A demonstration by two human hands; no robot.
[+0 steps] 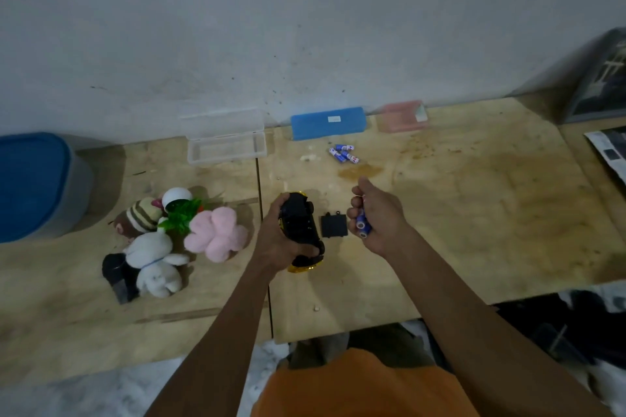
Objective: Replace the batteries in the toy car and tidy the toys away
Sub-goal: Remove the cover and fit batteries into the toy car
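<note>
The yellow toy car (302, 230) is turned upside down, black underside up, and my left hand (276, 235) grips it over the plywood table (474, 213). My right hand (376, 213) holds blue batteries (362, 224) in curled fingers, just right of the car. The black battery cover (334, 224) lies flat on the table between my hands. A few more blue batteries (343, 153) lie loose farther back.
A pile of plush toys (162, 240) lies to the left. A clear open case (226, 142), a blue case (328, 122) and a pink case (401, 116) sit along the wall. A blue-lidded bin (30, 183) stands far left.
</note>
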